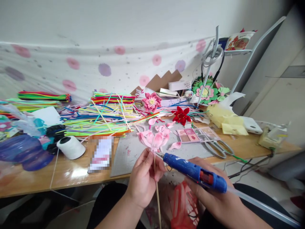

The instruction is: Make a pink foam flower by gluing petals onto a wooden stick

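My left hand (144, 178) is closed around a thin wooden stick (157, 197) just under a pink fabric flower (154, 139) that tops it. My right hand (212, 195) grips a blue hot glue gun (195, 171), whose nozzle touches the base of the flower from the right. A clear glue stick pokes out of the gun's rear toward the lower right. Loose pink petals (175, 145) lie on a grey mat (128, 152) on the wooden table just beyond the flower.
Heaps of coloured pipe cleaners (102, 117), a white thread spool (71, 147), a finished pink flower (152, 101), a red flower (181, 115), a makeup palette (197, 134), scissors (218, 149) and yellow paper (226, 121) crowd the table. A red plastic bag (184, 206) sits on my lap.
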`<state>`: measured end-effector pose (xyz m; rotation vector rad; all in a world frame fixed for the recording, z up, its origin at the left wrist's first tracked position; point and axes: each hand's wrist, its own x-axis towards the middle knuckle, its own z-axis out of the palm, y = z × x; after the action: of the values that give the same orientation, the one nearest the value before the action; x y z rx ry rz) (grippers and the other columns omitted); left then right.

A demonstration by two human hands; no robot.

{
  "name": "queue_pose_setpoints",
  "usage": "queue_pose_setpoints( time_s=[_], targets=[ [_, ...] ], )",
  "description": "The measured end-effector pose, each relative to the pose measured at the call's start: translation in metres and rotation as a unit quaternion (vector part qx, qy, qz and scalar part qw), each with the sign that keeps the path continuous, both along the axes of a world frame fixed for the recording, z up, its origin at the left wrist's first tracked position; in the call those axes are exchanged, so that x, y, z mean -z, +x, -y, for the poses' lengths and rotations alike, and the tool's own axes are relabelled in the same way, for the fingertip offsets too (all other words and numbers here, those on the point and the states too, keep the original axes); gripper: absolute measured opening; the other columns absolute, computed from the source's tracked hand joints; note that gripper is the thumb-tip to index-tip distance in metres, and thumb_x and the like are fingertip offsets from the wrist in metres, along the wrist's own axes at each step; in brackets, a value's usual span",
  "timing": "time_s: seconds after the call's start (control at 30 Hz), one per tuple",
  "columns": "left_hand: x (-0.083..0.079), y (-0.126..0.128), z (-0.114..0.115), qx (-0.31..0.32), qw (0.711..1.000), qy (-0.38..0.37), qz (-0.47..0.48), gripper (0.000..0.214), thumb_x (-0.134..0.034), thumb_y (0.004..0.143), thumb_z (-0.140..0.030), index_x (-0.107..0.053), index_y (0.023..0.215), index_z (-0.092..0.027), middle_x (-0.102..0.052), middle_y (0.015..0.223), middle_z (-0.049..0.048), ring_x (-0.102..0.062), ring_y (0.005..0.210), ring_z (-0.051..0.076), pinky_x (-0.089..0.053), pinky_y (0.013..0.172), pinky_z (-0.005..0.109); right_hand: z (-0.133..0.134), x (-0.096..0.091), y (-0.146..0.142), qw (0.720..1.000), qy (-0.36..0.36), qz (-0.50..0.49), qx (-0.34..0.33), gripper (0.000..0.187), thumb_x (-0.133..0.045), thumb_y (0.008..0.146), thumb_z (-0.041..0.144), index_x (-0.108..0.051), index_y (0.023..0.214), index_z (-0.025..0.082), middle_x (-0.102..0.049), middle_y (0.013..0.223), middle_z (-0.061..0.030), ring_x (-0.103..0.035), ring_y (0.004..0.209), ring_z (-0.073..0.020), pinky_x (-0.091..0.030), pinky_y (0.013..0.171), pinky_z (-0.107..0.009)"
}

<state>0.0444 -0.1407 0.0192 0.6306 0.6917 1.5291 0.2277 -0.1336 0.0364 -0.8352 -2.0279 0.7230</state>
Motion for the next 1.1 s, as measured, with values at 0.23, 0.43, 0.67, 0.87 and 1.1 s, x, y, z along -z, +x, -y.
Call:
queue_pose_setpoints(
  time_s=[0.23, 0.43, 0.67, 0.87, 1.1],
  targets=[
    [0.0003, 0.0011, 0.0013, -0.015, 0.997, -0.004, 0.072, 0.008, -0.052, 0.086, -0.017, -0.056, 0.080, -0.014, -0.061, 0.063, 0.0011, -0.047, 0.049, 0.006, -0.035, 0.049, 0.018, 0.0009, 0.0008, -0.0035, 0.999, 0.012, 0.046, 0.004, 0.008, -0.051, 0.085, 0.015, -0.050, 0.084, 0.023, -0.056, 0.079, 0.0009, -0.055, 0.070, -0.0130, -0.044, 0.063, -0.026],
    [0.0031, 0.0003, -0.0006, -0.034, 0.995, -0.022, 0.090, 0.006, -0.058, 0.083, -0.017, -0.057, 0.077, -0.014, -0.059, 0.069, 0.0009, -0.048, 0.054, 0.007, -0.039, 0.053, 0.020, 0.0001, 0.0047, -0.0051, 0.999, 0.020, 0.036, 0.014, 0.009, -0.050, 0.085, 0.014, -0.050, 0.086, 0.023, -0.056, 0.081, 0.0005, -0.054, 0.073, -0.0136, -0.044, 0.064, -0.027],
    [0.0041, -0.0002, 0.0014, -0.051, 0.993, -0.052, 0.096, 0.004, -0.063, 0.079, -0.017, -0.059, 0.080, -0.015, -0.060, 0.071, 0.0011, -0.053, 0.059, 0.009, -0.044, 0.058, 0.022, -0.0014, 0.0076, -0.0073, 0.998, 0.030, 0.044, 0.020, 0.008, -0.050, 0.085, 0.014, -0.050, 0.085, 0.022, -0.055, 0.079, 0.0007, -0.053, 0.072, -0.0139, -0.043, 0.063, -0.028],
    [0.0060, -0.0013, 0.0031, -0.050, 0.992, -0.055, 0.097, 0.006, -0.065, 0.078, -0.019, -0.062, 0.083, -0.016, -0.062, 0.075, 0.0014, -0.056, 0.064, 0.010, -0.046, 0.061, 0.022, -0.0003, 0.0082, -0.0076, 0.998, 0.029, 0.052, 0.023, 0.007, -0.050, 0.086, 0.016, -0.049, 0.083, 0.022, -0.053, 0.076, 0.0011, -0.052, 0.069, -0.0134, -0.041, 0.061, -0.027],
    [0.0072, -0.0024, 0.0017, -0.068, 0.992, -0.054, 0.097, 0.005, -0.065, 0.078, -0.019, -0.064, 0.083, -0.018, -0.062, 0.078, 0.0006, -0.057, 0.074, 0.011, -0.047, 0.066, 0.022, -0.0004, 0.0069, -0.0069, 0.996, 0.036, 0.073, 0.032, 0.008, -0.048, 0.086, 0.015, -0.048, 0.081, 0.022, -0.052, 0.073, 0.0021, -0.052, 0.067, -0.0129, -0.041, 0.060, -0.025]
  ],
)
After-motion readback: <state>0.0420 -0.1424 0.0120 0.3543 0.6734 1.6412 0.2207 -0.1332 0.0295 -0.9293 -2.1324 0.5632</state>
